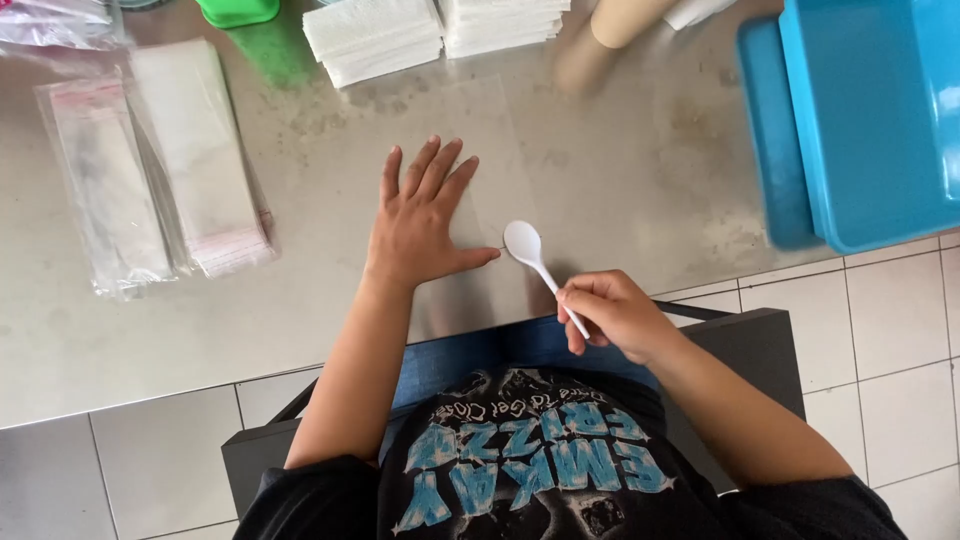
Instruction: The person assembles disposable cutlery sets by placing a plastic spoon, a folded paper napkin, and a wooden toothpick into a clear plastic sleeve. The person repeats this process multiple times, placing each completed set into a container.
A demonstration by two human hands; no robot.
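Note:
My left hand lies flat, fingers spread, pressing down a clear plastic bag on the steel table. My right hand grips the handle of a white plastic spoon. The spoon's bowl points toward the bag's near edge, just right of my left thumb. The bag is nearly see-through and its outline is faint.
Stacks of clear bags lie at the left. White napkin piles sit at the back, beside a green lid and a cardboard tube. A blue plastic bin stands at the right table edge. Tiled floor shows below.

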